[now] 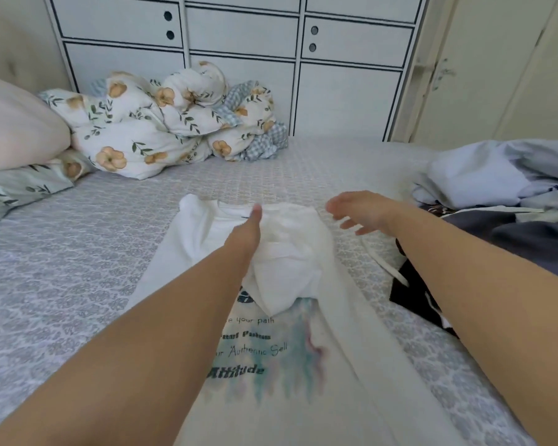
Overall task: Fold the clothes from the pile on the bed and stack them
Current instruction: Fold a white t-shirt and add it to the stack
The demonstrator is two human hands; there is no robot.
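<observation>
A white T-shirt [290,355] with black lettering and a teal print lies face up along the bed, collar at the far end. One sleeve is folded over onto the chest as a bunched white flap. My left hand [247,235] rests on that flap near the collar; its thumb points forward and the fingers are hidden under the cloth. My right hand [363,212] hovers just past the shirt's right shoulder with fingers spread and holds nothing. The pile of clothes [509,201], pale blue, dark grey and black, lies at the right.
The bed [62,278] has a grey patterned cover. A floral duvet [161,123] is bundled at the far left beside a pink pillow [16,127]. White drawers [245,43] stand behind the bed. A black garment [416,294] lies close beside the shirt's right edge.
</observation>
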